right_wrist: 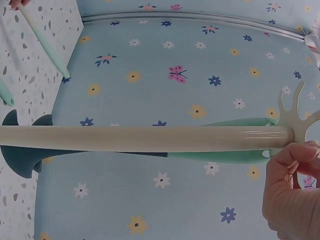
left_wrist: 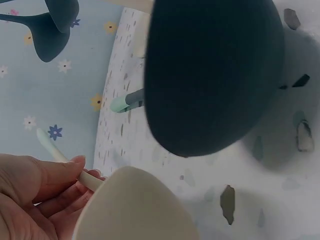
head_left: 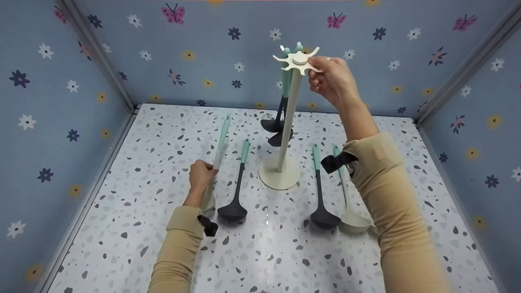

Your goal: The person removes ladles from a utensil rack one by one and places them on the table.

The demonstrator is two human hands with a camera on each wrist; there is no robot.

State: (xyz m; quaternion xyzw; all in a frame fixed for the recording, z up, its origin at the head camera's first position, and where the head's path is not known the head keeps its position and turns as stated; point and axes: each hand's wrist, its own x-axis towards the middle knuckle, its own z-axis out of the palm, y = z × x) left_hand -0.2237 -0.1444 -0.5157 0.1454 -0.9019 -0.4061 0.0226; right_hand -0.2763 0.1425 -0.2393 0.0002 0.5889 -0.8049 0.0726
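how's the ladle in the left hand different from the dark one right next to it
The held ladle has a cream shaft and bowl; the dark ladle is dark grey there. The left hand pinches the held ladle, while the dark ladle lies on the table untouched. Both have mint-green handles.
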